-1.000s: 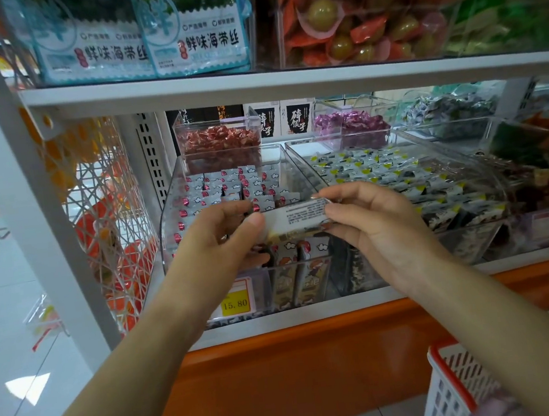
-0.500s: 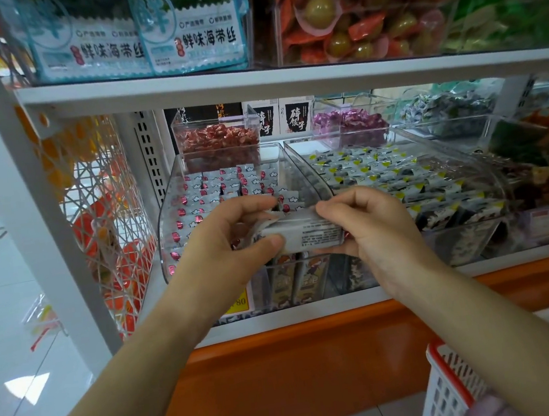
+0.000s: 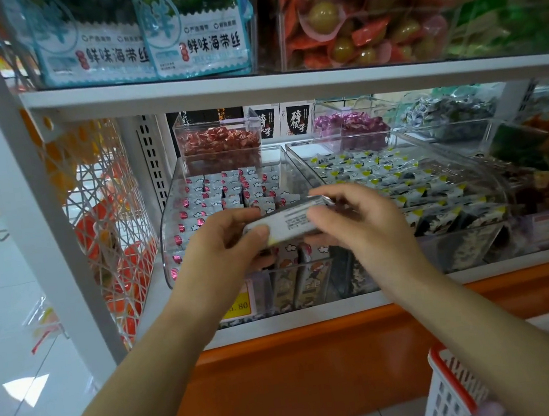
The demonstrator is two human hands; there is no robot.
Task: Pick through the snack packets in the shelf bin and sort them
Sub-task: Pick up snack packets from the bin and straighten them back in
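Note:
A small stack of silver snack packets [image 3: 290, 223], printed back side facing me, is held between both hands just above the front of the clear shelf bin [image 3: 176, 198]. My left hand [image 3: 223, 248] grips its left end with thumb on the near face. My right hand [image 3: 354, 226] pinches its right end, fingers curled over the top. The bin below holds rows of silver packets with red dots [image 3: 216, 194], standing upright. Packets at the bin's front are partly hidden by my hands.
To the right stands a second clear bin [image 3: 480, 164] of silver packets with yellow marks. Small tubs of red candy [image 3: 219, 139] and purple candy [image 3: 349, 124] sit behind. An upper shelf [image 3: 286, 83] hangs low overhead. A white and red basket [image 3: 454, 389] sits at lower right.
Both hands with the packets have shifted slightly left and toward the bin, and the stack has tilted so its right end sits higher.

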